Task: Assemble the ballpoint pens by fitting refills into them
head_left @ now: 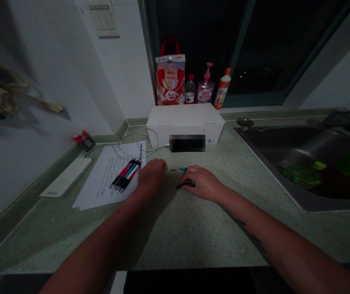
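Forearms (110, 224): two, bare, mine, reaching in from the lower edge.
Counter (175, 241): speckled green, dim, bordered by a raised ledge along white walls.
Window (199, 36): dark, behind the counter; wall switch panel (103, 19) to its left.
Sink (273, 174): one, metal, at right, green things (303, 172) inside.
Window-side goods: four; one red-handled bag (171, 83), one red-capped bottle (190, 92), one pink pump bottle (205, 89), one orange-capped bottle (223, 90).
White box (185, 115): one, in front of those goods; one pixelated black block (187, 143) before it.
Paper (98, 183): at least two sheets, at left; pale cable (118, 143) looping across the top.
Pens (126, 176): several, bunched on the paper beside my left hand; overlap prevents an exact count.
White slab (67, 178): one, flat, left of the paper.
Loose parts: one blue piece (183, 168) by my right fingers, one small grey piece (173, 170) between my hands, both on the counter.
Left hand (151, 173): rests low near the counter, fingers curled; I cannot tell whether they pinch anything.
Right hand (203, 182): palm down, knuckles bent, thumb and fingers pinching one dark piece (190, 183) just above or on the counter; which, I cannot tell.
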Demonstrator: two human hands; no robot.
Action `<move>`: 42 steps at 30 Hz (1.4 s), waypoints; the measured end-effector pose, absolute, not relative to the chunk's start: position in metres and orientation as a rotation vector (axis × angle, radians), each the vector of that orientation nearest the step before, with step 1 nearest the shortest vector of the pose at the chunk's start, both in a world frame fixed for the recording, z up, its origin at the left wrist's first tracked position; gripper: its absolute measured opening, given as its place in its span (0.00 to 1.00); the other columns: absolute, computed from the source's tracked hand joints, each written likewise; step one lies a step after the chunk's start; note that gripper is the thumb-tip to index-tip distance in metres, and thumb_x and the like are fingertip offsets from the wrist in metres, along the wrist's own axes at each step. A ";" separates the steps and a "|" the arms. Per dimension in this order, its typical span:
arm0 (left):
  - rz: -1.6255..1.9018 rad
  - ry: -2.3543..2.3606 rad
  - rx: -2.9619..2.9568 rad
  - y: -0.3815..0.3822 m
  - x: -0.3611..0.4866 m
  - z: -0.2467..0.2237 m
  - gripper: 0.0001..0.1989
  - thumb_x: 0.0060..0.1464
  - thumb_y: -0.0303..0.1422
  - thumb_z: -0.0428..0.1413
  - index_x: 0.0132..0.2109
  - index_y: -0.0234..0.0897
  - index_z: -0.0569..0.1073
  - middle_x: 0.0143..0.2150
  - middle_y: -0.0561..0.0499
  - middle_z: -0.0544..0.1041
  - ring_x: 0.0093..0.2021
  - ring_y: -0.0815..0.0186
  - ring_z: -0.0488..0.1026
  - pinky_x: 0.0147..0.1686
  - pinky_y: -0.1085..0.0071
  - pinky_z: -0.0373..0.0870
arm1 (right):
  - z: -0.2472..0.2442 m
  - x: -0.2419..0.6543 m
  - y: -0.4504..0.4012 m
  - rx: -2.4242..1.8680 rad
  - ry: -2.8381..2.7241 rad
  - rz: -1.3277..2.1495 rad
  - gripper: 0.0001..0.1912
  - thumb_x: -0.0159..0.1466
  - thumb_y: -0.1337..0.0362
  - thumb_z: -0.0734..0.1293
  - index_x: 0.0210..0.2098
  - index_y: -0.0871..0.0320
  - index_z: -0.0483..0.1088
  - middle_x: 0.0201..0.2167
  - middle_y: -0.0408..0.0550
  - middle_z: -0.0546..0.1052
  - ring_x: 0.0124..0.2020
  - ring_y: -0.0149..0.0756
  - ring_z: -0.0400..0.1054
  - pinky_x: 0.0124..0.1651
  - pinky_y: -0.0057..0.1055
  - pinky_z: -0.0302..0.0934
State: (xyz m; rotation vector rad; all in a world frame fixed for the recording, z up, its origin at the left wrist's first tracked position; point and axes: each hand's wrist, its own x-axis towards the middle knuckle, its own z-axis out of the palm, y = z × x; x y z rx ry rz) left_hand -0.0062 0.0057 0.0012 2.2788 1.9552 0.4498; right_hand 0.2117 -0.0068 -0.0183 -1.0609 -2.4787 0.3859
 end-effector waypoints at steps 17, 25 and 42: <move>0.946 1.348 1.669 0.003 0.012 -0.005 0.05 0.54 0.29 0.61 0.39 0.38 0.81 0.34 0.49 0.83 0.35 0.63 0.79 0.39 0.67 0.75 | -0.016 0.216 -0.004 -1.226 -2.077 0.353 0.04 0.65 0.67 0.70 0.38 0.55 0.71 0.36 0.46 0.75 0.37 0.37 0.70 0.38 0.32 0.59; 0.962 1.287 1.647 0.002 0.011 -0.007 0.06 0.54 0.31 0.62 0.39 0.37 0.81 0.35 0.48 0.84 0.36 0.62 0.80 0.40 0.66 0.76 | -0.015 0.216 -0.006 -1.198 -2.070 0.381 0.02 0.67 0.66 0.69 0.39 0.55 0.73 0.37 0.47 0.77 0.38 0.37 0.71 0.39 0.32 0.61; 1.022 1.310 1.660 -0.001 0.013 -0.003 0.05 0.53 0.31 0.62 0.38 0.38 0.81 0.37 0.47 0.84 0.39 0.60 0.81 0.45 0.63 0.76 | -0.018 0.214 -0.005 -1.234 -1.993 0.593 0.08 0.70 0.61 0.63 0.41 0.55 0.74 0.34 0.46 0.79 0.34 0.36 0.71 0.39 0.33 0.61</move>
